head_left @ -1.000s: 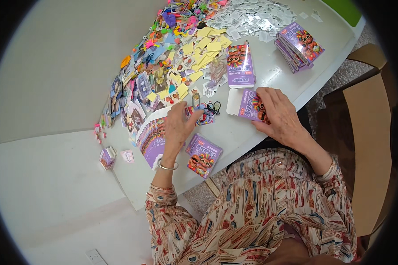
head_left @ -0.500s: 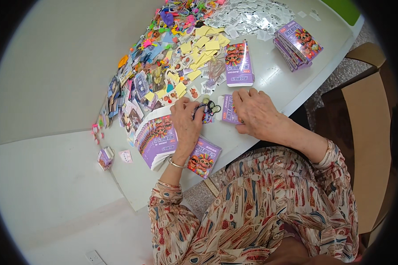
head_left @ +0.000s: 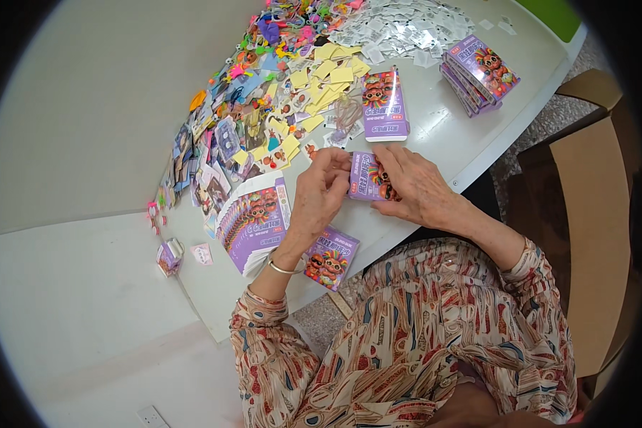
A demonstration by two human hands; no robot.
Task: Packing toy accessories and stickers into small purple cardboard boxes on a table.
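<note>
A small purple card box (head_left: 368,178) with cartoon figures lies near the table's front edge between my hands. My right hand (head_left: 422,187) grips it from the right, thumb below and fingers over the top. My left hand (head_left: 322,191), with a bracelet at the wrist, is closed with its fingertips at the box's left end. Anything tucked behind those fingertips is hidden. Below my left wrist lies another purple box (head_left: 329,260). Left of it, a fanned stack of flat purple cartons (head_left: 253,222) spreads out. A further purple box (head_left: 385,107) lies just beyond my right hand.
Small colourful toys (head_left: 282,32), yellow cards (head_left: 328,71) and clear packets (head_left: 406,28) pile up along the far side. Clear-wrapped cord (head_left: 347,114) lies near the middle. A stack of purple boxes (head_left: 478,71) stands far right; an open cardboard carton (head_left: 592,192) is beside the table.
My left hand has come to the box's left end. The dark looped cords and small pieces that lay by its fingers are out of sight. The box's pale open end is now covered.
</note>
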